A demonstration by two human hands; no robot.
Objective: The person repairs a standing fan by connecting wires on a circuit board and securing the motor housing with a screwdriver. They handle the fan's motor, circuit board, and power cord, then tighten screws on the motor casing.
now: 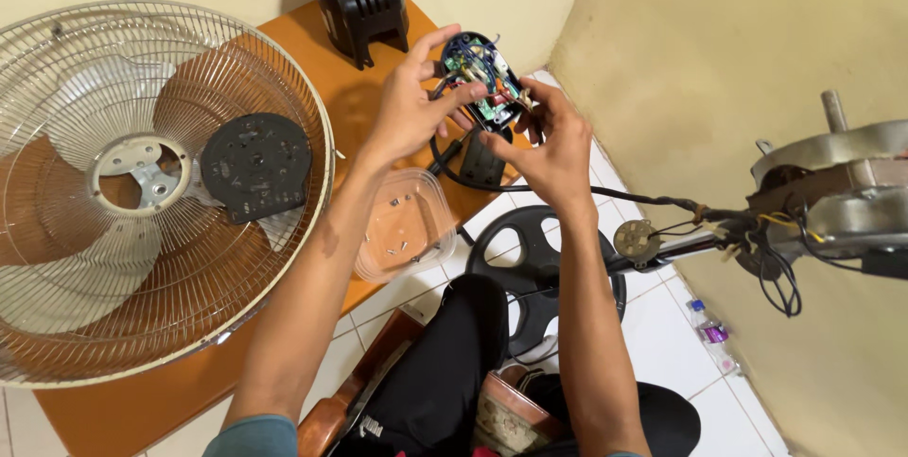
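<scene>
Upper centre: left hand [409, 109] and right hand [551, 148] both grasping opened black plastic switch housing [480, 74] packed with coloured wires. Just below, clear plastic tub [405, 225] holding a few small screws.

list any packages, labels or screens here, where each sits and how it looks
Clear plastic tub: orange table edge, below the left hand; rounded rectangle holding small screws.
Small bottle: white floor tiles by the wall, right; clear with a purple label.
No screens or signs in view.
</scene>
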